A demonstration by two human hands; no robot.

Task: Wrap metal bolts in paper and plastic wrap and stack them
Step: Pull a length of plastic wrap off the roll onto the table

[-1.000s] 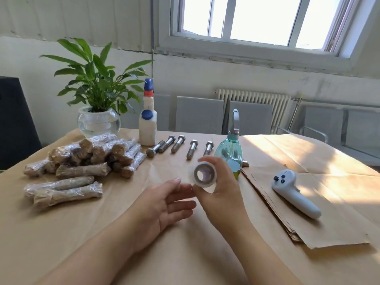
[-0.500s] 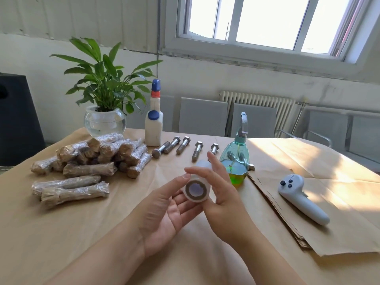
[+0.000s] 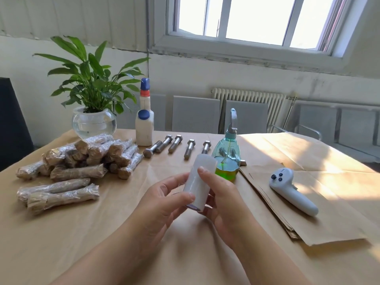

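Note:
Both hands hold a small white roll of plastic wrap (image 3: 198,179) above the table's middle, its length now tilted nearly upright. My left hand (image 3: 164,202) grips its left side with thumb and fingers. My right hand (image 3: 222,200) curls round the right side, one finger lying on the roll's face. Several bare metal bolts (image 3: 174,144) lie in a row behind the roll. A stack of wrapped bolts (image 3: 90,155) sits at the left, with two more wrapped bolts (image 3: 59,194) lying in front of it.
A green spray bottle (image 3: 227,159) stands just behind the roll. A white glue bottle (image 3: 144,124) and a plant in a glass bowl (image 3: 93,120) stand at the back left. A white controller (image 3: 292,192) lies on a pile of brown paper sheets (image 3: 308,221) at the right.
The roll turned from end-on to side-on, nearly upright. My left hand went from touching it with open fingers to gripping it. The view shifted slightly.

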